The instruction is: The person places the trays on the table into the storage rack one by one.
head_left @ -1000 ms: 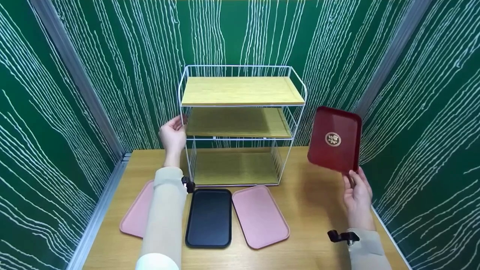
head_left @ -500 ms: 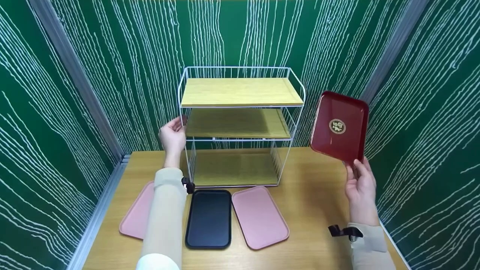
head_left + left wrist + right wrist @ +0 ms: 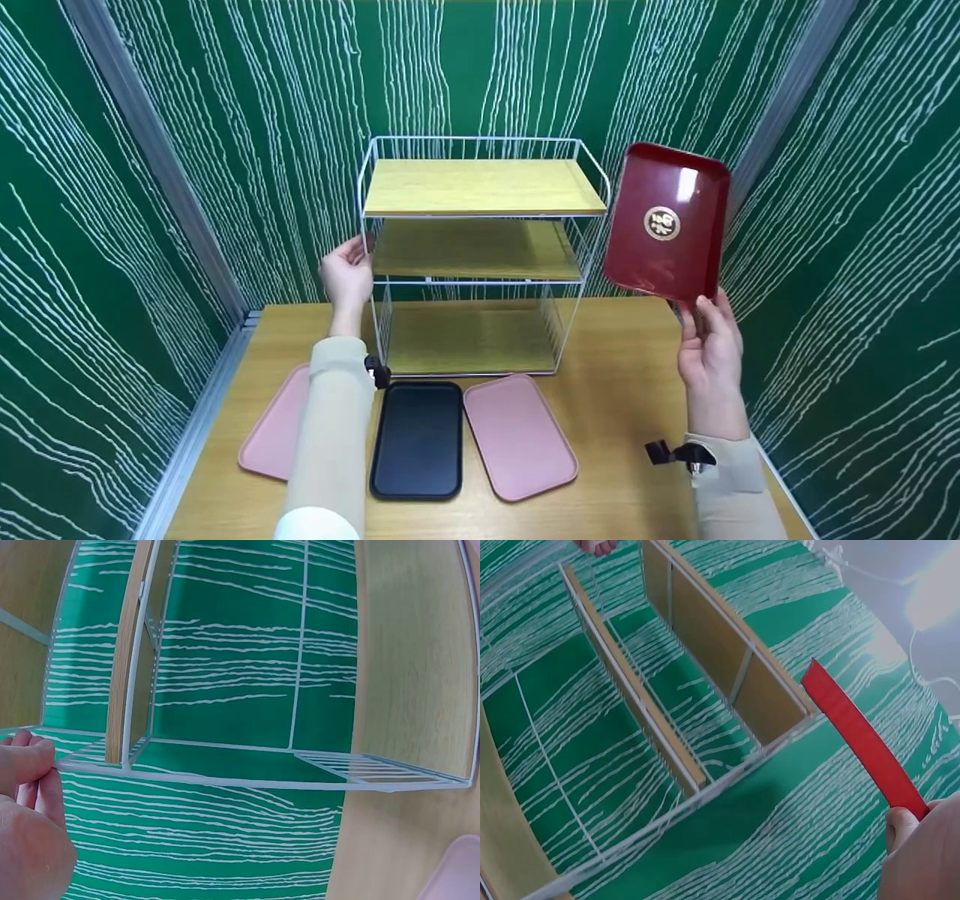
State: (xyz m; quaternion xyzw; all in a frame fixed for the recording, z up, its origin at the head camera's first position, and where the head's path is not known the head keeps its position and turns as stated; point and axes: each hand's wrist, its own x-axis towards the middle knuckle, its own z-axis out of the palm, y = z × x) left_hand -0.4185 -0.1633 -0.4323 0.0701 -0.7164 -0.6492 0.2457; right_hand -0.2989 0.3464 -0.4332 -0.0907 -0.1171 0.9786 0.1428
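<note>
My right hand (image 3: 711, 349) pinches the near edge of a dark red tray (image 3: 675, 259) that bears a round gold emblem. The tray is held up in the air, tilted, just right of a three-tier rack (image 3: 486, 281) with white wire frame and wooden shelves. In the right wrist view the tray (image 3: 866, 742) shows edge-on as a red strip beside the rack's upper tiers. My left hand (image 3: 347, 274) grips the rack's left front wire upright at middle-shelf height; in the left wrist view the thumb and fingers of this hand (image 3: 34, 795) close round that wire.
On the wooden table (image 3: 622, 390), in front of the rack, lie a black tray (image 3: 417, 442) and a pink tray (image 3: 521, 439). Another pink tray (image 3: 274, 435) lies at left, partly hidden under my left sleeve. Green walls (image 3: 465, 67) with white lines stand around.
My right hand has raised the red tray from about the lower shelves' height to about the top shelf's height, tilting it slightly. The left hand stays on the rack.
</note>
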